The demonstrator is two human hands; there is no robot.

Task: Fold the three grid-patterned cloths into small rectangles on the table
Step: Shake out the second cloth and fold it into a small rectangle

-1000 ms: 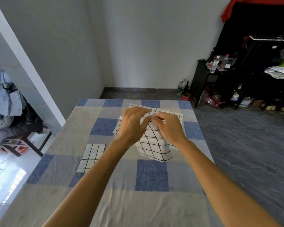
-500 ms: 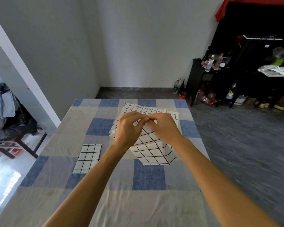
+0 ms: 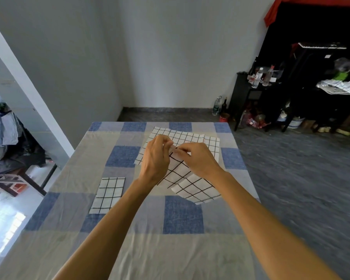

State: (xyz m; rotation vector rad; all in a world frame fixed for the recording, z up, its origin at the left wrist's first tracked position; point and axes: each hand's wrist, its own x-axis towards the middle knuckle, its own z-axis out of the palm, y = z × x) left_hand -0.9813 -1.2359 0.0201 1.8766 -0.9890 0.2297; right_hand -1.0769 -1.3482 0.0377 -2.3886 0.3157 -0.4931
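A table (image 3: 182, 249) draped in a blue-and-beige checked cover stands in a grey-walled room, with a dark cabinet (image 3: 249, 98) carrying bottles off to the far right. Over the middle of the table the fingertips (image 3: 168, 140) of the left hand (image 3: 155, 158) meet those of the right hand (image 3: 199, 161). Thumbs and forefingers are pressed together on the top edge of the held cloth (image 3: 192, 186), so both hands pinch it, with the other fingers curled loosely behind. The held cloth hangs from that pinch and slopes down toward the person, its lower corner at or just above the cover (whether it touches cannot be told). It looks doubled over on itself, so I judge it to be mid-fold and not yet a small rectangle. Behind the hands, at the far end of the table, the flat cloth (image 3: 209, 141) lies spread open with no fold made in it. To the left, well apart from both, the folded cloth (image 3: 108, 194) lies as a neat small rectangle and looks finished. By my reading, one of the three is done, one is in hand, and one is left.
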